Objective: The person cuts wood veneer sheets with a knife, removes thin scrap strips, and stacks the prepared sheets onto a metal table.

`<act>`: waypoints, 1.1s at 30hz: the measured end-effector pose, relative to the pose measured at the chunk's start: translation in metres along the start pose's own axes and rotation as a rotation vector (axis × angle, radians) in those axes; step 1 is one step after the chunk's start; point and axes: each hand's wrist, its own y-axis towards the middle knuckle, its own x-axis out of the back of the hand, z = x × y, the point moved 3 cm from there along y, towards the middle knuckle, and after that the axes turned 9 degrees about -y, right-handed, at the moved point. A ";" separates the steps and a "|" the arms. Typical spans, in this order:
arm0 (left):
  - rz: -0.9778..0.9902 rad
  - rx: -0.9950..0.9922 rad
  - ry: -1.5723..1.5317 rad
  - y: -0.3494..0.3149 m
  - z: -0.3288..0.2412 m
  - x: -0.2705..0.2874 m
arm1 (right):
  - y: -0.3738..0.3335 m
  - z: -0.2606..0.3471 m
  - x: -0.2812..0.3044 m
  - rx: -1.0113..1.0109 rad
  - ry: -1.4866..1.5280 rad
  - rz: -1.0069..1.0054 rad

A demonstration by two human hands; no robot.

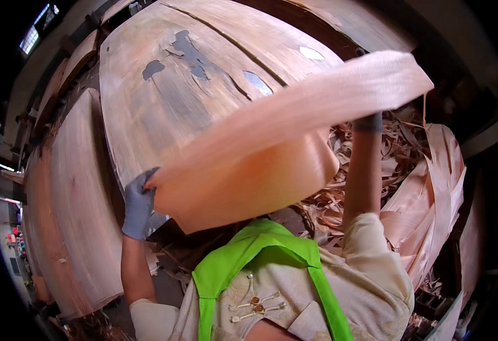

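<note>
A wide, thin sheet of pale wood veneer hangs curved in the air in front of me. My left hand, in a grey glove, grips its lower left corner. My right hand, also gloved, is raised and holds the sheet's upper right part; the veneer hides most of that hand. Below the sheet lies a large stack of veneer with dark holes and a long split in its top sheet.
A second veneer stack sits to the left. Curled veneer scraps and bent sheets pile up on the right. My green vest straps show at the bottom.
</note>
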 end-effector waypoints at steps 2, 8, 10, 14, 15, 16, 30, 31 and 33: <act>-0.036 0.015 0.014 0.019 -0.001 0.012 | 0.035 -0.009 -0.018 0.078 -0.075 0.019; -0.073 0.131 -0.095 0.062 0.049 0.015 | 0.117 -0.021 -0.091 -0.094 0.076 0.058; -0.088 0.215 -0.203 0.069 0.076 0.004 | 0.133 -0.010 -0.131 -0.330 0.284 0.031; -0.243 0.200 0.259 0.083 0.125 -0.005 | 0.168 -0.023 -0.233 -0.494 0.426 0.150; -0.324 0.023 0.685 0.085 0.135 -0.005 | 0.175 -0.019 -0.263 -0.435 0.294 0.120; -0.410 -0.054 0.589 0.084 0.133 -0.004 | 0.165 0.006 -0.302 -0.508 0.199 0.127; -0.097 0.216 -0.495 0.226 0.267 -0.029 | 0.042 0.086 -0.378 -0.371 -0.244 0.578; -0.076 0.254 -0.541 0.232 0.261 -0.030 | 0.017 0.067 -0.328 -0.548 -0.275 0.460; -0.223 0.164 -0.430 0.244 0.296 -0.014 | -0.058 0.036 -0.254 -0.826 -0.031 0.458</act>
